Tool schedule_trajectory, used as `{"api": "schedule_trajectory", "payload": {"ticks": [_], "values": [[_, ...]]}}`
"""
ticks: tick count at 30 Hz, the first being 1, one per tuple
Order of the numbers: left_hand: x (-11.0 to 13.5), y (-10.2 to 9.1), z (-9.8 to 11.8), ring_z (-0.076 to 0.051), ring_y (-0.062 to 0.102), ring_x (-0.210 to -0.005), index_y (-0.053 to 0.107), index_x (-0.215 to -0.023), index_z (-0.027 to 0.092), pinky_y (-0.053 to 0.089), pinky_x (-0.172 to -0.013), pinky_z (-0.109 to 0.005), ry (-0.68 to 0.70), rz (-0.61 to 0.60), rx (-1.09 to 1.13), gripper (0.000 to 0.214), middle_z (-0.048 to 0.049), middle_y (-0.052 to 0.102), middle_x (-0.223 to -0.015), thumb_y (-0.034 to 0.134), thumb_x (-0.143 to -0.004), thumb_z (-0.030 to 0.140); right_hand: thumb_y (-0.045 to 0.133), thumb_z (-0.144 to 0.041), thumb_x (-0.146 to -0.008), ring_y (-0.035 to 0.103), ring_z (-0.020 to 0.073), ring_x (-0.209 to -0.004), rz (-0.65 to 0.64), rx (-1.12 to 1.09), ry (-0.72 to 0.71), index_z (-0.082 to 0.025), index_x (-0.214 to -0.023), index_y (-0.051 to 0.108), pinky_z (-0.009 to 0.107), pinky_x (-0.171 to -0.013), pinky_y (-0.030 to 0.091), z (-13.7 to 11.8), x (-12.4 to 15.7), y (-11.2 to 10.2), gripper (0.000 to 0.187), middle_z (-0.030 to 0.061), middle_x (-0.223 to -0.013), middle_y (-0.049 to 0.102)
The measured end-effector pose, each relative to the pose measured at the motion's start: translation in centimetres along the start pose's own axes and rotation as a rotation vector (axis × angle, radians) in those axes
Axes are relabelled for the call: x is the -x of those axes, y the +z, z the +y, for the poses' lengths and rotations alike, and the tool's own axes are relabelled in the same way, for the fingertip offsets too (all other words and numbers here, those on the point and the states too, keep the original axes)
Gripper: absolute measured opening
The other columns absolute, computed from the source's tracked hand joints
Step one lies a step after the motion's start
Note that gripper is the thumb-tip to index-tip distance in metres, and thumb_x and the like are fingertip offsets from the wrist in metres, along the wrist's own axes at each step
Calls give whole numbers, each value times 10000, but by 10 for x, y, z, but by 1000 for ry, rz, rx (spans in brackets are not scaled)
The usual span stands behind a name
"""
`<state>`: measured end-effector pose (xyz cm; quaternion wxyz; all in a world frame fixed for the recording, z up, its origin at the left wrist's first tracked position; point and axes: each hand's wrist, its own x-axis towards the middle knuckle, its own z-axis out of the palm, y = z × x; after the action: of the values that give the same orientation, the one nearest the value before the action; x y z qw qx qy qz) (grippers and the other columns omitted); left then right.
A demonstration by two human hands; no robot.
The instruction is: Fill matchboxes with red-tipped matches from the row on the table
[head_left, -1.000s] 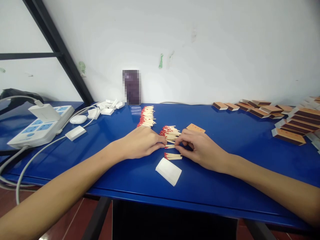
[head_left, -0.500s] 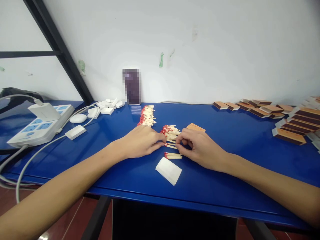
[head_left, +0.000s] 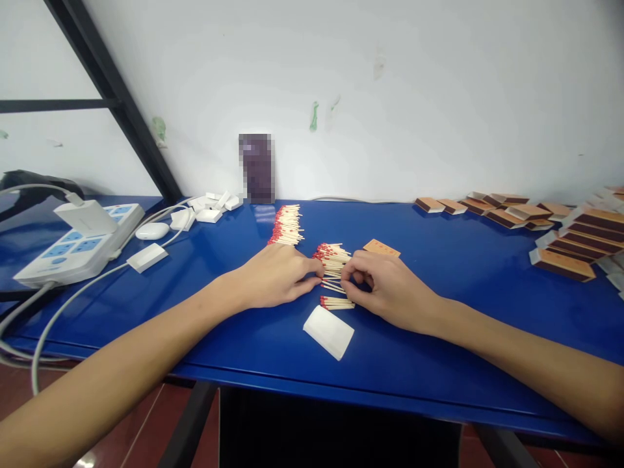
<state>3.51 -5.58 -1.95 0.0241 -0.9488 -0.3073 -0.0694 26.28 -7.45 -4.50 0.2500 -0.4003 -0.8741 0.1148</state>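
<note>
My left hand [head_left: 273, 276] and my right hand [head_left: 387, 286] rest on the blue table [head_left: 463, 338], fingertips meeting over red-tipped matches. Both hands pinch a few loose matches [head_left: 333, 285] between them. Just behind lies a pile of matches [head_left: 332, 257]. A small bundle of matches [head_left: 337, 303] lies under my right fingers. A white matchbox tray [head_left: 329, 332] sits in front of it. An orange matchbox sleeve [head_left: 381, 248] lies behind my right hand. A second pile of matches [head_left: 286, 226] lies farther back.
At the left stand a white power strip [head_left: 78, 244] with cables, a white mouse-shaped object [head_left: 153, 231] and several white trays [head_left: 209, 207]. Several matchboxes [head_left: 560, 240] are stacked at the far right. A dark blurred object [head_left: 257, 169] leans on the wall.
The fingers of both hands have shifted slightly over the loose matches. Nothing else moved.
</note>
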Motion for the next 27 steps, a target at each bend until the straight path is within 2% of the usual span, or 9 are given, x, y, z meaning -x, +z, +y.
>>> {"api": "schedule_trajectory", "payload": {"ticks": [8, 14, 22, 27], "values": [[0, -1, 1, -126, 526, -537, 661, -871, 201, 282, -524, -261, 17, 3, 16, 200, 17, 616, -614, 466, -891, 161, 548, -192, -830, 464, 120, -583, -21, -27, 28, -193, -716, 574, 265, -544, 353, -5, -1, -1, 117, -8, -661, 542], [1, -2, 1, -118, 511, -526, 650, -823, 187, 279, -515, -263, 22, 1, 15, 200, 16, 599, -599, 463, -888, 158, 559, -184, -812, 469, 115, -564, -38, -40, 70, -192, -679, 558, 270, -528, 341, -8, 0, 1, 134, -12, -650, 564], [1, -3, 2, -125, 526, -544, 660, -865, 190, 290, -526, -265, 27, -12, 9, 204, 11, 613, -620, 461, -898, 166, 575, -233, -822, 465, 115, -564, -15, -43, 72, -190, -670, 537, 271, -531, 342, -9, 0, 1, 162, -12, -647, 556], [1, -3, 2, -129, 526, -549, 665, -939, 210, 299, -531, -262, 38, -27, 23, 211, 18, 609, -623, 460, -901, 176, 578, -226, -811, 427, 116, -555, -10, -47, 58, -193, -771, 565, 269, -520, 329, -8, 0, 0, 52, -32, -639, 486]]}}
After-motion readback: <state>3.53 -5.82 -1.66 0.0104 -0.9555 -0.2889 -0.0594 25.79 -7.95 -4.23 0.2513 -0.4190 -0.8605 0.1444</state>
